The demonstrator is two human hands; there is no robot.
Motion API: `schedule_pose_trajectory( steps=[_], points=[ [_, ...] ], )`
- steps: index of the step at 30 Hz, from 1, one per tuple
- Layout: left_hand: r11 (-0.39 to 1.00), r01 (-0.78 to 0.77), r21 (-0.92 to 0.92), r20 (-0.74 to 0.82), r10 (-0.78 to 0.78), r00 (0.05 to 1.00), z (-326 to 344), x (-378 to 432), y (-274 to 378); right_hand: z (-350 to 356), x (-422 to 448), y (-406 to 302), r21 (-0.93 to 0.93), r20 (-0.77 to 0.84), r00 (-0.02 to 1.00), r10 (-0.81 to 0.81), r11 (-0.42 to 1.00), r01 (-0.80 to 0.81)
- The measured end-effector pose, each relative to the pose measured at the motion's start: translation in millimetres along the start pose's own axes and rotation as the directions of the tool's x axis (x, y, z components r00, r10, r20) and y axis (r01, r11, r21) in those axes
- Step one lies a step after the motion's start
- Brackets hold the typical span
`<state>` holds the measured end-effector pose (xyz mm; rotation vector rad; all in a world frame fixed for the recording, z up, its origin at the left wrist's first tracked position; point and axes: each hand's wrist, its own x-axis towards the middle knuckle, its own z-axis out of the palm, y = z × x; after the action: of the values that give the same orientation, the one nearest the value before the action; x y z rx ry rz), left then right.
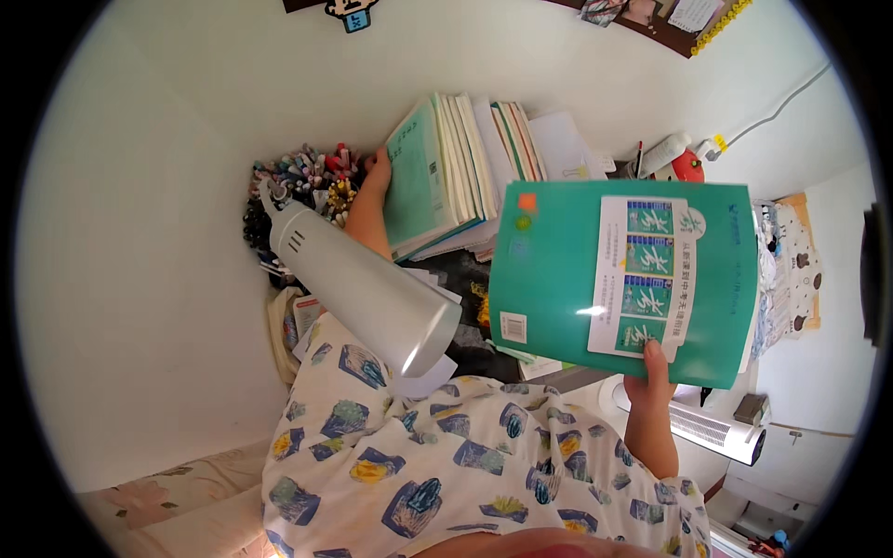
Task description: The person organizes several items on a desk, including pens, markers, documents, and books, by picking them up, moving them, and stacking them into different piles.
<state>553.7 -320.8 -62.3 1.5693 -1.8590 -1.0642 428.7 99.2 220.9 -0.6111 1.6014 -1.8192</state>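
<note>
My right hand (pixel 651 380) grips a green glossy-covered book (pixel 558 279) by its lower edge, thumb on the cover and fingers hidden beneath. The book is held up over the right side of the dark desk. My left hand (pixel 379 171) rests against the left side of a row of books, at a pale green book (pixel 418 178); its fingertips are partly hidden, so its hold cannot be told. More books and papers (pixel 520 143) lean to the right of that one. A grey-white bottle (pixel 363 286) with a carry loop covers part of my left forearm.
Many pens and markers (pixel 307 171) stand crowded left of the books, by the wall. A cream cloth bag (pixel 279 342) lies at the desk's left edge. Beyond the green book are a white bottle (pixel 666 153), a red object (pixel 689 166) and a plugged-in cable (pixel 774 108). A white tower-shaped appliance (pixel 718 429) is at right.
</note>
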Motion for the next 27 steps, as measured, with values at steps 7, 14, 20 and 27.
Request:
schedule_pose_trajectory(
  steps=[7,14,20,27],
  points=[
    [0.994,-0.015,-0.111,0.003,0.015,1.000,-3,-14,23,15,43,1,-0.524,0.413,0.899,-0.145,0.769,0.365],
    [0.460,0.223,-0.859,0.206,-0.087,0.975,-27,-110,32,143,94,16,-0.700,0.311,0.915,-0.256,0.589,0.402],
    [0.423,0.021,-0.906,0.041,0.039,0.998,-64,-167,85,152,95,110,-0.396,0.513,0.825,-0.237,0.787,0.473],
    [0.371,0.159,-0.915,0.219,0.123,0.968,-52,-145,74,181,105,97,-0.440,0.622,0.781,-0.052,0.802,0.405]
  ],
)
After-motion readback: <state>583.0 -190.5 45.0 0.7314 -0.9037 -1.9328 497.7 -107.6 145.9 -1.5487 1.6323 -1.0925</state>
